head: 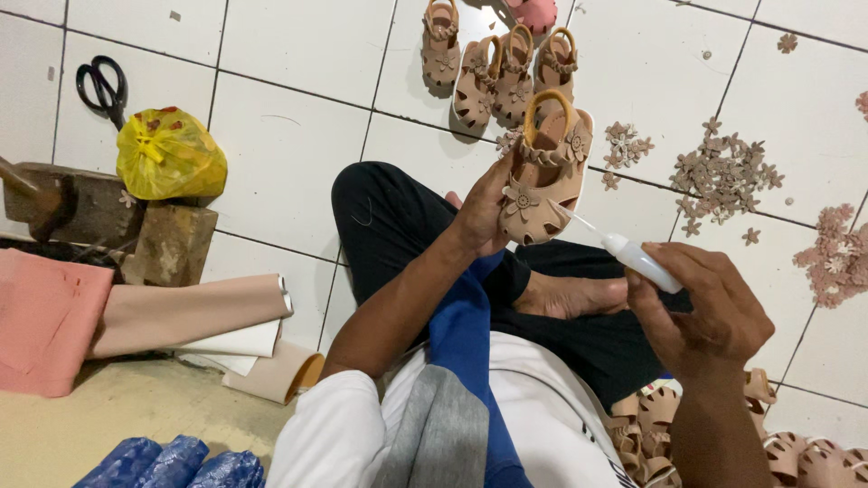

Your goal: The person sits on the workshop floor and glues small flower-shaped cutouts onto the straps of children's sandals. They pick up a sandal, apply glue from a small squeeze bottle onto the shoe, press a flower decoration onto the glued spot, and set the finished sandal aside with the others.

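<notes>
My left hand (479,208) holds a small tan sandal (547,176) with a flower on its toe, lifted above my crossed legs. My right hand (701,307) grips a small white squeeze bottle (637,258) whose thin nozzle points at the sandal's side, close to or touching it. Several matching tan sandals (502,77) stand in a row on the white tiled floor (289,154) beyond the held one. More sandals (796,456) lie in a heap by my right elbow.
Heaps of small tan and pink flower cut-outs (723,172) lie on the tiles at right. At left are black scissors (101,86), a yellow plastic bag (167,154), wooden blocks (167,242), rolled tan sheets (194,312) and pink material (45,321).
</notes>
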